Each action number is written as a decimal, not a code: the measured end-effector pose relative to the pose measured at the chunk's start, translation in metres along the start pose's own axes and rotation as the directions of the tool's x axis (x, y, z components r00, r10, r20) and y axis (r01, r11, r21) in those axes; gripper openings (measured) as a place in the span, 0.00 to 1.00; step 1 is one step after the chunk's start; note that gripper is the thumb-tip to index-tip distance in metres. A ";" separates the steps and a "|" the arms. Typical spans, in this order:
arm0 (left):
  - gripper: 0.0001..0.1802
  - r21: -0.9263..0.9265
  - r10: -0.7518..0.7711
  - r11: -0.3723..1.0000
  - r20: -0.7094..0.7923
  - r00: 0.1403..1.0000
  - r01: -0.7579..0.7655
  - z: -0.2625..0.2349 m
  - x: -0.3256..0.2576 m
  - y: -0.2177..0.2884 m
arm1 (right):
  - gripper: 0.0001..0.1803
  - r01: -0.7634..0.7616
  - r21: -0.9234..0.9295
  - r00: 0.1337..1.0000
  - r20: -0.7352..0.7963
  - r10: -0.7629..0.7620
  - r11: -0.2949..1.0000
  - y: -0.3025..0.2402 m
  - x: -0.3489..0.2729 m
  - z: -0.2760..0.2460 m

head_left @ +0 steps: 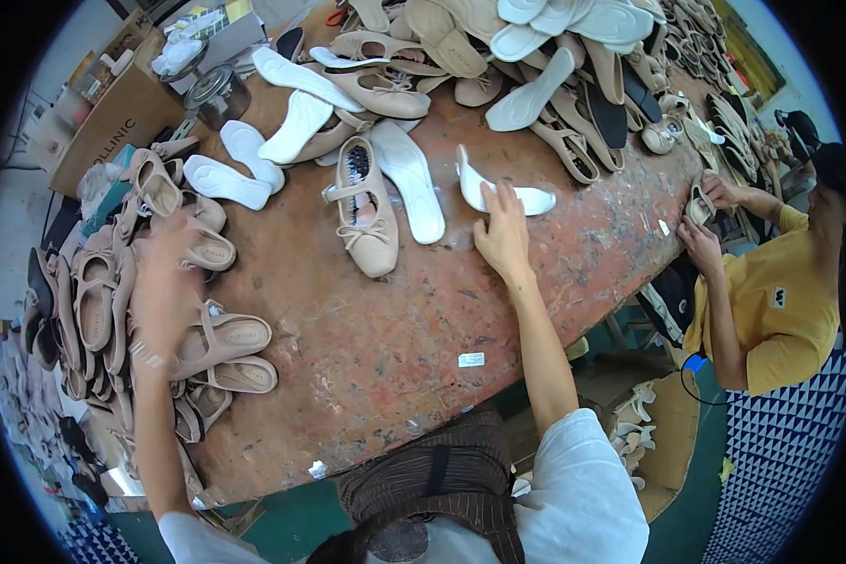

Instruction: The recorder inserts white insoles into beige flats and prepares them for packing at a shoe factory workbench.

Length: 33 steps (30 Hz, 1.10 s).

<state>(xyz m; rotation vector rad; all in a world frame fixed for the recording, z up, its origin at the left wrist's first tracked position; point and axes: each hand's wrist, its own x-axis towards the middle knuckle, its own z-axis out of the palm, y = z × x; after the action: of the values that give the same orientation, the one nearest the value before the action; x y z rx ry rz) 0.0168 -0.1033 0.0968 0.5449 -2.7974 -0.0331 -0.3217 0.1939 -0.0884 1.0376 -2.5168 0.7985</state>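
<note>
My right hand (506,233) reaches over the middle of a white insole (534,201), its fingers closed on it; the insole's left end sticks up. My left hand (167,291) is smeared by motion over the shoes at the left, so its fingers cannot be made out. Beneath and beside it are beige strap shoes (240,332). Between my hands, a beige shoe with a bow (370,221) lies toe toward me, its inside dark and patchy. Just right of this shoe lies another white insole (406,180).
Beige shoes and white insoles (583,23) are heaped at the table's (376,376) far side. A metal pot (218,96) and a cardboard box (113,127) stand far left. At right, a person in a yellow shirt (771,291) holds a shoe. A carton of pale pieces (672,437) is below.
</note>
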 end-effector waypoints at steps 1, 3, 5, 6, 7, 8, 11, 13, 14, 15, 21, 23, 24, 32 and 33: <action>0.31 -0.123 0.127 0.986 0.115 0.985 -0.113 0.036 0.018 0.027 | 0.26 0.027 0.025 1.000 0.001 -0.027 0.999 0.007 0.000 0.000; 0.28 -0.095 0.347 0.937 0.159 0.924 -0.335 0.096 0.055 0.063 | 0.24 -0.094 0.091 0.987 0.140 0.081 0.991 0.016 -0.002 -0.006; 0.22 -0.101 0.415 0.910 0.203 0.887 -0.403 0.137 0.079 0.084 | 0.17 -0.262 0.217 0.960 0.153 0.232 0.940 0.017 -0.008 -0.023; 0.22 -0.111 0.450 0.892 0.117 0.885 -0.439 0.149 0.086 0.088 | 0.15 -0.418 0.369 0.908 0.199 0.369 0.830 0.017 -0.011 -0.035; 0.20 -0.069 0.358 0.934 0.184 0.915 -0.352 0.158 0.090 0.091 | 0.21 -0.262 0.622 0.951 0.035 0.308 0.738 0.015 -0.016 -0.048; 0.17 -0.028 0.254 0.966 0.264 0.931 -0.256 0.164 0.090 0.093 | 0.26 -0.221 0.821 0.936 0.027 0.350 0.526 0.011 -0.019 -0.060; 0.18 -0.085 0.275 0.960 0.105 0.956 -0.267 0.168 0.081 0.090 | 0.37 -0.362 0.925 0.875 0.292 0.385 0.120 0.006 -0.037 -0.102; 0.20 -0.036 0.426 0.903 -0.033 0.904 -0.427 0.168 0.075 0.092 | 0.34 -0.423 0.906 0.818 0.391 0.422 -0.019 -0.003 -0.041 -0.117; 0.21 -0.018 0.490 0.871 -0.044 0.870 -0.491 0.167 0.073 0.096 | 0.35 -0.408 0.891 0.808 0.454 0.374 -0.200 -0.007 -0.043 -0.124; 0.21 0.026 0.511 0.857 0.091 0.855 -0.515 0.166 0.075 0.100 | 0.35 -0.408 0.822 0.777 0.541 0.321 -0.397 -0.012 -0.045 -0.131; 0.27 -0.154 0.229 0.969 0.265 0.937 -0.194 0.125 0.019 0.167 | 0.41 -0.355 0.870 0.874 0.439 0.210 -0.341 -0.043 -0.072 -0.151; 0.30 -0.233 0.078 0.972 0.230 0.970 -0.023 0.109 -0.037 0.197 | 0.33 -0.444 0.889 0.838 0.456 0.301 -0.112 -0.053 -0.086 -0.154; 0.35 -0.223 0.019 0.974 0.272 0.962 0.043 0.103 -0.064 0.208 | 0.27 -0.453 0.888 0.853 0.409 0.325 0.071 -0.059 -0.093 -0.153; 0.40 -0.942 -0.321 -0.119 0.336 0.885 0.314 0.048 -0.153 0.234 | 0.23 0.106 0.316 0.917 0.335 -0.215 0.943 -0.132 -0.133 -0.157; 0.43 -0.872 -0.249 -0.316 0.457 0.854 0.375 0.039 -0.158 0.227 | 0.31 0.171 0.427 0.892 0.316 -0.324 0.888 -0.139 -0.134 -0.156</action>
<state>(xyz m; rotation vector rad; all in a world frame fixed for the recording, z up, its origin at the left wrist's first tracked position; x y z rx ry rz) 0.0626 0.1646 0.0331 0.7269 -1.4452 -2.2441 -0.1188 0.2793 0.0267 1.7716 -2.4908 1.1405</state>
